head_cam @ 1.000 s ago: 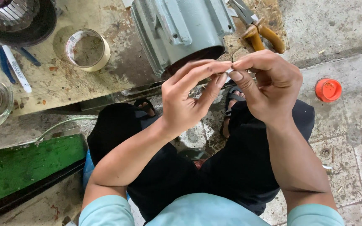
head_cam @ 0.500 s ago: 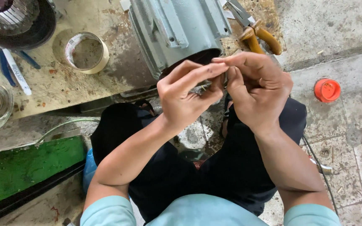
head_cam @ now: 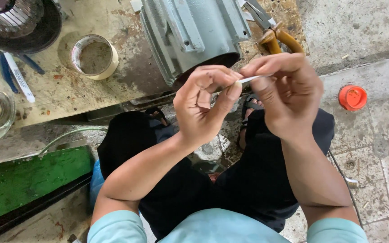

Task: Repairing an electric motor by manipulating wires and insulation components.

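Cracked concrete floor in daylight beneath a stained wooden workbench.

Motor housing on bench, tape roll left (pliers right)

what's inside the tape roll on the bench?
Inside the tape roll only the stained, rusty benchtop shows through its centre hole; nothing lies in it. The bench strip directly under the roll's ring is covered.
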